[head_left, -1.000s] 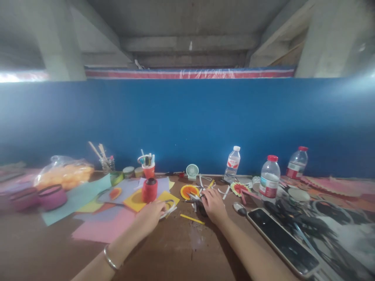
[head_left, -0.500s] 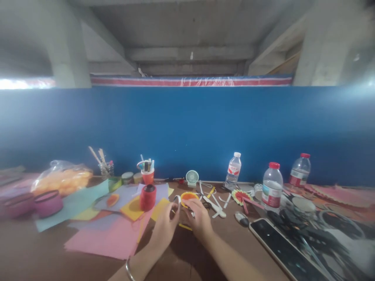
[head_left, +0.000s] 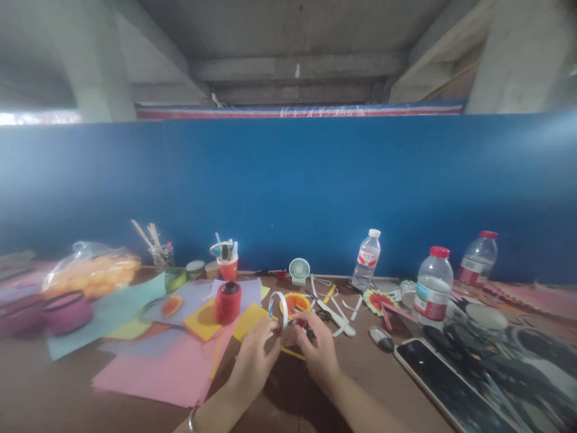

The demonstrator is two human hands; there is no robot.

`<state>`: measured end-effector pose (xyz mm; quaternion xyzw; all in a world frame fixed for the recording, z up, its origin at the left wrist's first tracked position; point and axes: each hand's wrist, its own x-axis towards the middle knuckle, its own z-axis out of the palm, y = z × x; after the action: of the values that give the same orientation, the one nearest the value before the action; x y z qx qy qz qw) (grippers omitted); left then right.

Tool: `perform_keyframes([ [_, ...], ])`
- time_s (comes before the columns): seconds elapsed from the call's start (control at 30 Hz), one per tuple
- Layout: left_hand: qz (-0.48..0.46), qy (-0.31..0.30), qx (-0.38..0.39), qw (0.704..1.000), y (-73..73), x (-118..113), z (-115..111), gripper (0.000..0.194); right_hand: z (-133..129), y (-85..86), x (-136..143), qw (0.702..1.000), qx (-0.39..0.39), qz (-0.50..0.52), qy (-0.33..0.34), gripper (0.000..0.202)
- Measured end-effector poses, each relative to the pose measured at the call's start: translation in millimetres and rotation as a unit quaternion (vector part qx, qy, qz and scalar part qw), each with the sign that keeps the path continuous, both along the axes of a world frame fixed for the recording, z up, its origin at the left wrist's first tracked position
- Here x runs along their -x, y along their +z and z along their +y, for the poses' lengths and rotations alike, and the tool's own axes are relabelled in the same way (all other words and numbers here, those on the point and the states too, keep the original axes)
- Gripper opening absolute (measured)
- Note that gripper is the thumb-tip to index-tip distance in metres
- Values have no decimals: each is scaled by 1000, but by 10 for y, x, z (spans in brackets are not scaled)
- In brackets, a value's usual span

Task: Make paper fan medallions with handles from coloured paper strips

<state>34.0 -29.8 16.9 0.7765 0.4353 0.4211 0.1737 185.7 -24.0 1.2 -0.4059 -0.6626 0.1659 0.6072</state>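
Between my hands a white strip (head_left: 278, 296) curves up in a loop. My left hand (head_left: 258, 352) is closed round its lower end, with thumb and fingers pressed together. On the other side, my right hand (head_left: 316, 346) pinches something small and dark beside the strip; its shape is too small to make out. Just behind my fingers lies an orange and yellow pleated paper rosette (head_left: 296, 304). A yellow strip (head_left: 294, 353) rests on the brown table below my hands. To their left, a red spool of thread (head_left: 228, 302) stands on yellow paper.
Coloured paper sheets (head_left: 153, 367) spread at left. A small fan (head_left: 299, 271), a red cup of tools (head_left: 228, 266) and bottles (head_left: 366, 258) stand along the blue wall. At right lie a phone (head_left: 444, 379), a computer mouse (head_left: 381, 338), another rosette (head_left: 380, 300) and cables.
The white loop now stands taller and more open between my hands. My right hand has turned slightly, and a dark item shows at its fingers. The view has shifted a little.
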Motion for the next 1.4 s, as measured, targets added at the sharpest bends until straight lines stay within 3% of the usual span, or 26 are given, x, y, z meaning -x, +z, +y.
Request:
perform_keyframes([
  [0.1,37,-35,-16,999,18,4,-12,15,55,33,-5,988,97,102,69,21],
  [0.2,57,-59,-25,996,28,-12,-15,21,80,78,4,947,191,210,154,31],
  [0.3,59,-63,-26,996,30,-26,-9,20,74,102,27,912,235,278,187,36],
  [0.37,51,-58,-18,997,25,-26,-7,17,73,98,43,915,242,265,184,36],
  [0.5,23,-24,-1,999,-12,-7,13,9,68,71,41,949,203,222,94,23],
  [0.63,16,8,4,1000,-60,5,61,9,-1,79,4,998,45,36,-1,16],
  [0.7,19,12,-1,1000,-66,0,72,9,-35,85,-9,999,-3,-36,-2,18],
  [0.87,55,-3,-35,998,-32,-18,36,11,-55,61,-9,995,-53,-77,-33,15],
  [1.13,117,15,-49,992,-89,14,42,13,-40,71,16,992,1,-127,-21,7],
  [1.27,132,22,13,991,-21,21,31,10,-14,75,-1,991,8,-131,-7,6],
  [1.4,104,1,99,990,55,35,21,22,34,59,-40,996,14,-83,23,7],
])
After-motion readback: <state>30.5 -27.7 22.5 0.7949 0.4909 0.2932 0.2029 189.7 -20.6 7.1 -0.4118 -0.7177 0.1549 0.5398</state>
